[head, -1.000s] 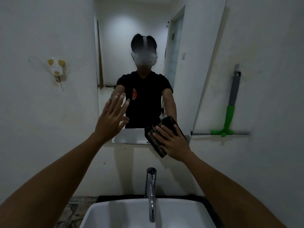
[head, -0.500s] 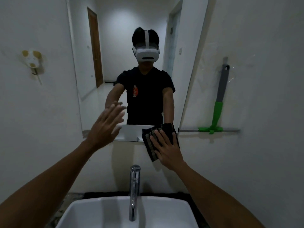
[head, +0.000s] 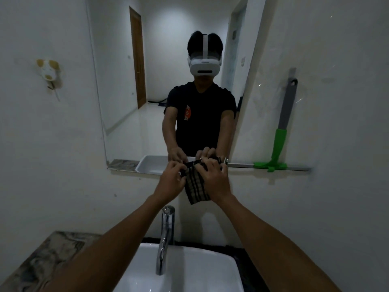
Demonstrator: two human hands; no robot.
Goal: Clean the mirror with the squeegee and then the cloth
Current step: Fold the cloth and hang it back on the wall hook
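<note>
In the head view we find both hands gripping the dark striped cloth (head: 196, 183) at the lower edge of the mirror (head: 168, 81): the left hand (head: 171, 183) pinches its left edge, the right hand (head: 214, 181) closes over its top. The squeegee (head: 281, 131) hangs on the wall right of the mirror, well apart from both hands.

Bare forearms, no sleeves at wrists; reflection: black short-sleeved T-shirt, white headset.

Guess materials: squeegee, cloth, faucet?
Squeegee: looks like matte plastic, grey handle with a green neck. Cloth: soft woven fabric, dark with pale stripes, drooping from both hands. Faucet: probably chromed metal, given its mirror-like highlights.
</note>
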